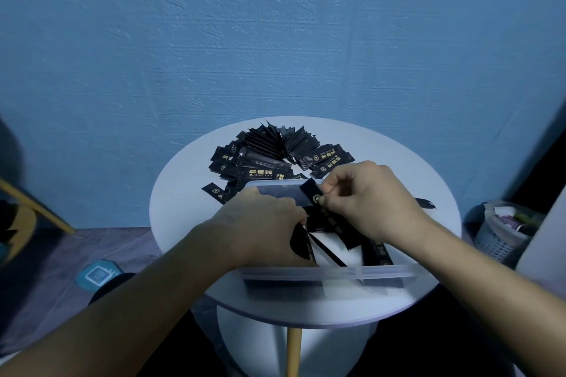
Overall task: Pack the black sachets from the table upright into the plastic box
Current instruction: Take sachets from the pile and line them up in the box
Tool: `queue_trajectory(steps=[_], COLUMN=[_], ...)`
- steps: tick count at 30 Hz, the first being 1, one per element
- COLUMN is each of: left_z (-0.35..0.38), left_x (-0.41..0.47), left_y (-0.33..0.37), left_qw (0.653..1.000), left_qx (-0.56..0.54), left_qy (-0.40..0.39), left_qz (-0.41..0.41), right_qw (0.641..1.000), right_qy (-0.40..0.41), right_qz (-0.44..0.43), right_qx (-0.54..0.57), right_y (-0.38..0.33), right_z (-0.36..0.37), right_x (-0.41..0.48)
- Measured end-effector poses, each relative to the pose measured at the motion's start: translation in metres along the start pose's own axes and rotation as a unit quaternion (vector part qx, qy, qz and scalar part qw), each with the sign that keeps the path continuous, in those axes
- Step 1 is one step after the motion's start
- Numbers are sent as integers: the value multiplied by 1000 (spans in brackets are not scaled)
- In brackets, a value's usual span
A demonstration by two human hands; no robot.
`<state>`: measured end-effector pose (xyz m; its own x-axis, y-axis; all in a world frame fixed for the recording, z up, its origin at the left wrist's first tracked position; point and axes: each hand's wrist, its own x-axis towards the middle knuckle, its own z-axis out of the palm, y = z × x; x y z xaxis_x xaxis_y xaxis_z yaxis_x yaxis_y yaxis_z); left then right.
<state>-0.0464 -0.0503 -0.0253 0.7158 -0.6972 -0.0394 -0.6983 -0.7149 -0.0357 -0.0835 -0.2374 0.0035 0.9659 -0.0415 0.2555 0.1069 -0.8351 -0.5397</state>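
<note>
Packing was maybe a third done, by my read: a big fanned heap of black foil sachets w/ gold print (pixel 275 153) sat at the far edge of the round white table (pixel 177 214), plus one stray black sachet (pixel 424 202) near the right edge, so plenty left. The clear rectangular plastic box (pixel 324 271) sat at the near edge, holding a few sachets on edge, leaning rather than dead upright, w/ bare white gaps between them. Left hand (pixel 260 223) was down inside the box at its left end, fingers curled and pressed against a standing bundle, apparently propping it. Right hand (pixel 370 199) hovered over the box's far-right part, thumb and fingertips pinched on the top end of one long black sachet (pixel 324 214), its lower end angled into the box.
</note>
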Motion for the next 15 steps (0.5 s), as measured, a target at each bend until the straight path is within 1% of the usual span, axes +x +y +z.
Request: queue_trajectory(steps=[2,4,6,9,11,13,15], left_z=[0,0,-1,-3,-3,-4,-3], left_x=[0,-1,-1,1,2,0,0], left_y=[1,1,0,2,2,3,3], left_qw=[1000,1000,1000,1000,1000,1000,1000], left_qx=[-11,-22,-21,-11,-12,-20,-20], left_qy=[-3,-5,-8,-16,-21,-19,-13], left_qz=[-4,-3,-3,-2,-6,-7,-2], right_qw=[999,1000,1000,990,984,985,985], right_qy=[34,27,-23,-127,-162,-158,-132], right_qz=[-10,-6,15,62,70,54,23], right_qx=[-7,5,-8,-32,-37,-54,-108], right_y=[-1,-2,-3,-3,-2,-1,-1], right_z=[-2,-4,-4,2,6,4,2], right_x=[-1,-2,-3,-5,-7,-9,-11])
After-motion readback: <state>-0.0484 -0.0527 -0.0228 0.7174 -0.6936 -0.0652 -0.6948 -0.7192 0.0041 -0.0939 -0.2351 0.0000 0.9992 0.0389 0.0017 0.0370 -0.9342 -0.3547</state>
